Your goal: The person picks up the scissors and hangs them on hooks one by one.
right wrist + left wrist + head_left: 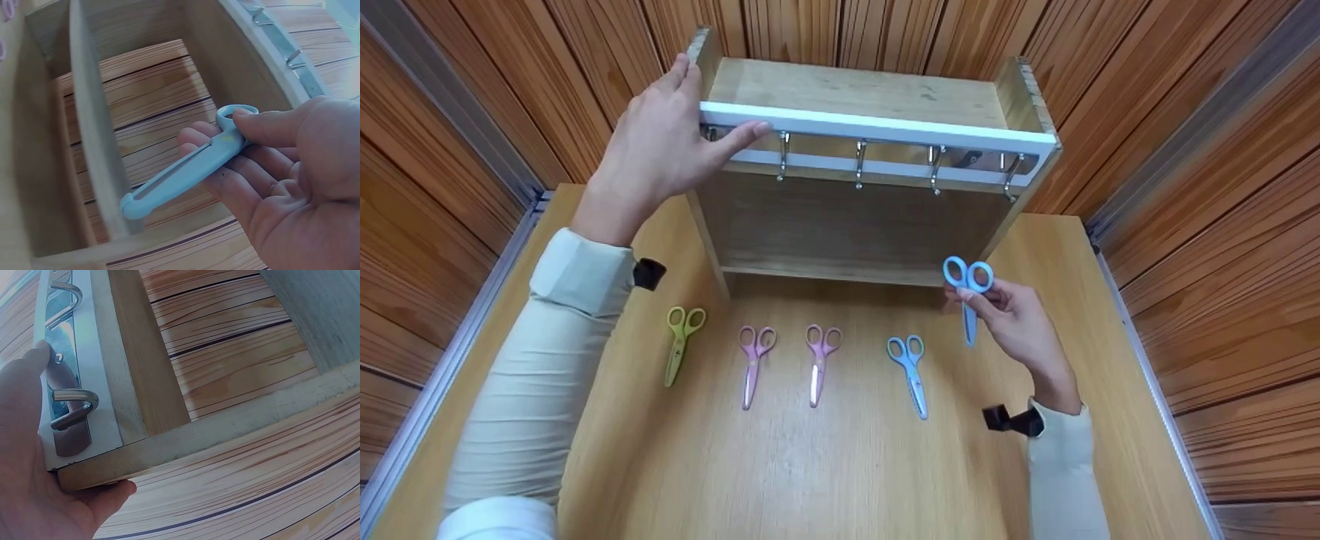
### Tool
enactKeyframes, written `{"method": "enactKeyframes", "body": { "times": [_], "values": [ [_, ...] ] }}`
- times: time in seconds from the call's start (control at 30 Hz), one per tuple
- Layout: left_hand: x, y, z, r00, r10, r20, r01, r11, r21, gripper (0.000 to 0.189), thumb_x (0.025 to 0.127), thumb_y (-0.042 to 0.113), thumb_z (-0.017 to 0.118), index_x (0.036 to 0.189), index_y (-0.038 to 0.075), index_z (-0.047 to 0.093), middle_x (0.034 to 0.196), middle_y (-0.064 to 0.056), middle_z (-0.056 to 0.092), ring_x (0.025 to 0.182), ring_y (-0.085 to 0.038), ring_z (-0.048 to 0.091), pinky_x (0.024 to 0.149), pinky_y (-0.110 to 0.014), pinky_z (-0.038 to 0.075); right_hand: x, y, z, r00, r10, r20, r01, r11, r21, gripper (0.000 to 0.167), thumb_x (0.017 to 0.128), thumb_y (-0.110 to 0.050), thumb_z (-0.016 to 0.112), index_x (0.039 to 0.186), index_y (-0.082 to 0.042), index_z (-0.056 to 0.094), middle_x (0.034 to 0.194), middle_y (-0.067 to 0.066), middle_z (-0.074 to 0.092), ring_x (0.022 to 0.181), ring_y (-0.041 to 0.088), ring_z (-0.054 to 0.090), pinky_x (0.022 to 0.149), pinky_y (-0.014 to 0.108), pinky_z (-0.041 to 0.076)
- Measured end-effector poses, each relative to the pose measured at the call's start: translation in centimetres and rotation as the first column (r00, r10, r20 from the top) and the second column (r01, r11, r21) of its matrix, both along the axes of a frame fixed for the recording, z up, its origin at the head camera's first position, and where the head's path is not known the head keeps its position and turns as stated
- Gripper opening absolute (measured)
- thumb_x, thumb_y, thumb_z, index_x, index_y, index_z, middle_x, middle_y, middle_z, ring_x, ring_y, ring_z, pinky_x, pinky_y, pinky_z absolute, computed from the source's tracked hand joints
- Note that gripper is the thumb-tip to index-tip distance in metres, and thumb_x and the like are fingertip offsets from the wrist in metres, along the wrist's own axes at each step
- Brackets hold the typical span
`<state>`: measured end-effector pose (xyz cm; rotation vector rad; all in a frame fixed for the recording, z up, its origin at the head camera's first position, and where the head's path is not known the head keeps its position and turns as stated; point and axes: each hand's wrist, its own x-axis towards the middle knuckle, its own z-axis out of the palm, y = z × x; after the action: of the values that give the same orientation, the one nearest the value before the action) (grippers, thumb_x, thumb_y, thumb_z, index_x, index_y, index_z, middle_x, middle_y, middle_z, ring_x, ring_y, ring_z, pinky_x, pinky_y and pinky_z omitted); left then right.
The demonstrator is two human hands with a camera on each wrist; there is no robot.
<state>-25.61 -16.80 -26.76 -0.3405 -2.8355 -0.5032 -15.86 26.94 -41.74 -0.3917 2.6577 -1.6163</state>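
My right hand [1020,322] pinches a pair of blue scissors [970,319] near the handle, loops up and covered blade pointing down. In the right wrist view the thumb presses on these scissors [185,174] with the other fingers underneath. My left hand [660,139] holds the upper left corner of a wooden shelf [847,86], thumb across the white front rail [877,124] and fingers along the side. In the left wrist view the fingers wrap the shelf's side edge [169,450]. Several metal hooks [860,163] line the rail, and none of those visible carries anything.
On the table [780,472], before the shelf, lie yellow-green scissors [678,349], two pink scissors [751,367] and a second blue pair [911,375]. Wood-plank walls [1222,225] with metal corner strips enclose the table at the back and sides.
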Motion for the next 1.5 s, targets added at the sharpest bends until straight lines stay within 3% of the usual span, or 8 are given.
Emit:
{"method": "enactKeyframes", "body": {
  "times": [0.2, 0.4, 0.63, 0.87, 0.97, 1.23, 1.5],
  "values": [
    [0.0, -0.1, -0.1, 1.0, 0.009, 0.008, -0.009, 1.0, 0.003, 0.117, 0.092, 0.086, 0.044, 0.167, 0.0, 0.017, 0.175, -0.025, 0.016, 0.15, -0.05, 0.042, 0.125, -0.062, 0.035, -0.7, -0.3, 1.4, 0.999, 0.023, -0.029, -0.024, 0.998, -0.055, 0.028, 0.105, -0.008, 0.063, 0.13, 0.002, 0.071, 0.121, 0.025, 0.076, 0.106, 0.001, 0.077, 0.1, 0.016, 0.056],
    [0.0, -0.1, 0.0, 1.0, 0.006, -0.001, -0.006, 1.0, 0.002, 0.116, 0.093, 0.085, 0.044, 0.167, 0.0, 0.018, 0.174, -0.026, 0.016, 0.14, -0.05, 0.05, 0.121, -0.062, 0.041, -1.4, -0.6, 3.3, 0.995, 0.062, -0.083, -0.072, 0.99, -0.12, 0.028, 0.105, -0.004, 0.061, 0.13, 0.003, 0.069, 0.121, 0.018, 0.078, 0.11, 0.011, 0.078, 0.102, 0.021, 0.057],
    [0.1, 0.0, -0.1, 1.0, 0.015, 0.014, -0.015, 1.0, 0.006, 0.116, 0.093, 0.085, 0.044, 0.167, 0.0, 0.018, 0.175, -0.025, 0.016, 0.146, -0.05, 0.046, 0.125, -0.061, 0.036, -2.1, -0.8, 5.5, 0.991, 0.075, -0.112, -0.092, 0.984, -0.15, 0.028, 0.106, -0.004, 0.06, 0.13, 0.006, 0.069, 0.118, 0.008, 0.081, 0.11, 0.012, 0.078, 0.103, 0.022, 0.057],
    [0.1, -0.1, -0.1, 1.0, 0.008, -0.003, -0.008, 1.0, 0.014, 0.116, 0.093, 0.084, 0.045, 0.166, -0.002, 0.02, 0.174, -0.026, 0.017, 0.142, -0.049, 0.05, 0.122, -0.062, 0.04, -2.5, -0.6, 7.3, 0.991, 0.064, -0.118, -0.091, 0.966, -0.242, 0.028, 0.105, -0.005, 0.06, 0.129, 0.005, 0.069, 0.118, 0.011, 0.08, 0.108, 0.017, 0.079, 0.103, 0.024, 0.058],
    [0.1, -0.1, -0.2, 1.0, 0.002, -0.016, -0.002, 1.0, 0.017, 0.115, 0.093, 0.084, 0.045, 0.166, -0.003, 0.021, 0.173, -0.026, 0.018, 0.133, -0.048, 0.054, 0.119, -0.062, 0.044, -2.6, -0.3, 7.7, 0.989, 0.079, -0.127, -0.112, 0.956, -0.272, 0.029, 0.106, -0.008, 0.061, 0.13, 0.006, 0.068, 0.118, 0.012, 0.08, 0.107, 0.017, 0.079, 0.103, 0.023, 0.058],
    [0.1, 0.0, -0.3, 1.0, 0.007, -0.01, -0.006, 1.0, 0.016, 0.115, 0.093, 0.084, 0.045, 0.166, -0.001, 0.021, 0.174, -0.025, 0.017, 0.144, -0.05, 0.048, 0.124, -0.062, 0.037, -2.7, 0.8, 7.6, 0.984, 0.128, -0.126, -0.165, 0.92, -0.355, 0.031, 0.106, -0.004, 0.059, 0.134, 0.01, 0.064, 0.122, 0.015, 0.079, 0.109, 0.02, 0.079, 0.105, 0.024, 0.057],
    [0.1, -0.1, -0.3, 1.0, 0.009, -0.007, -0.009, 1.0, 0.023, 0.115, 0.093, 0.084, 0.045, 0.167, 0.0, 0.02, 0.174, -0.025, 0.017, 0.134, -0.048, 0.053, 0.119, -0.061, 0.044, -2.8, 1.5, 7.0, 0.986, 0.121, -0.117, -0.159, 0.893, -0.421, 0.031, 0.105, 0.0, 0.058, 0.134, 0.011, 0.064, 0.121, 0.015, 0.079, 0.109, 0.023, 0.079, 0.106, 0.027, 0.057]
  ]
}}
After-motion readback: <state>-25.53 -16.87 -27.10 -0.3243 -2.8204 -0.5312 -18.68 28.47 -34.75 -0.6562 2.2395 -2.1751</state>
